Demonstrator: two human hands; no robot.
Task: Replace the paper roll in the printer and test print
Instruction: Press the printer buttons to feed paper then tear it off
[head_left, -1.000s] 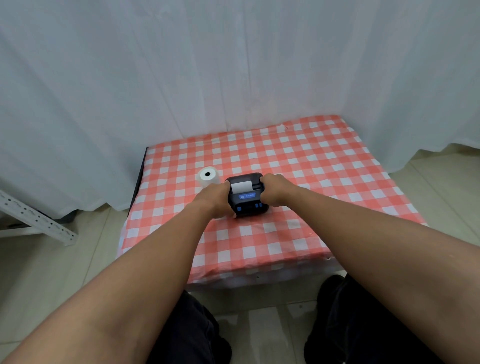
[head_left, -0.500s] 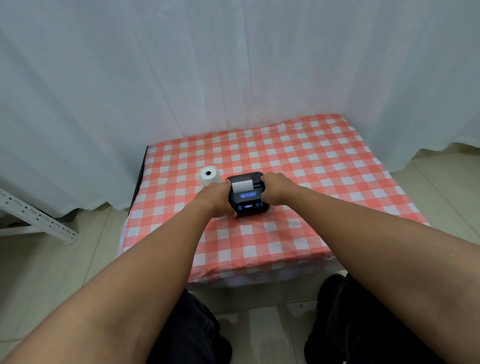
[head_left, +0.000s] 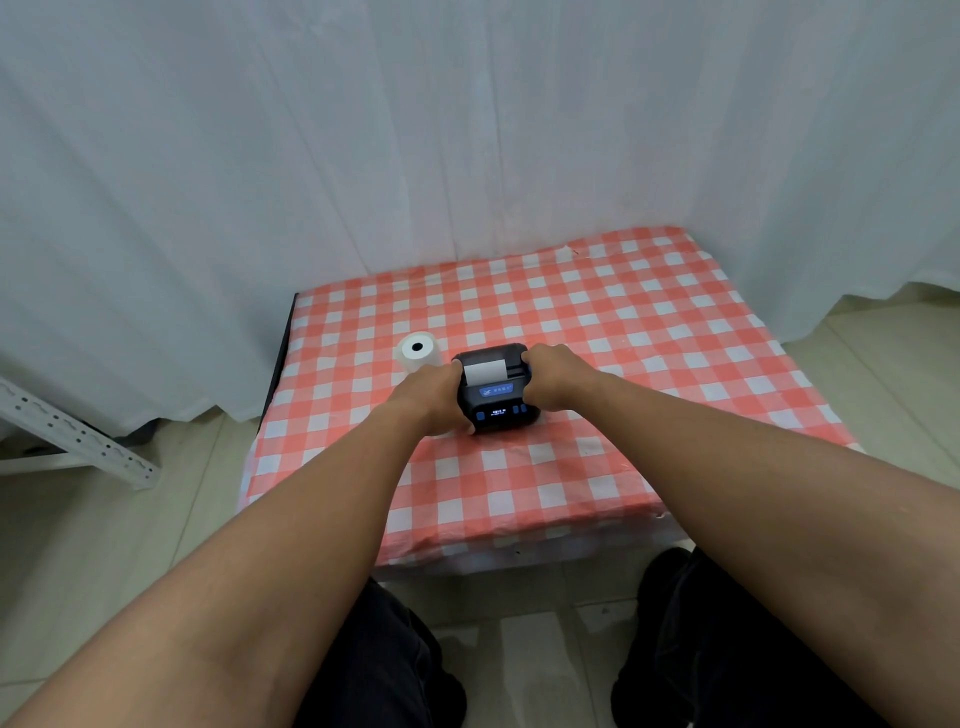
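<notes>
A small black printer (head_left: 496, 396) with blue buttons and a lit display sits on the red-and-white checked table (head_left: 649, 338). A strip of white paper (head_left: 484, 370) shows at its top slot. My left hand (head_left: 434, 397) grips the printer's left side and my right hand (head_left: 553, 376) grips its right side. A white paper roll (head_left: 418, 351) stands on end just behind my left hand, apart from the printer.
White curtains (head_left: 415, 130) hang close behind and to both sides of the low table. A white perforated metal bracket (head_left: 78, 436) lies on the tiled floor at the left. My dark-trousered knees are below the table's front edge.
Both hands stay clasped on the printer's sides. The printer and the roll have not visibly moved.
</notes>
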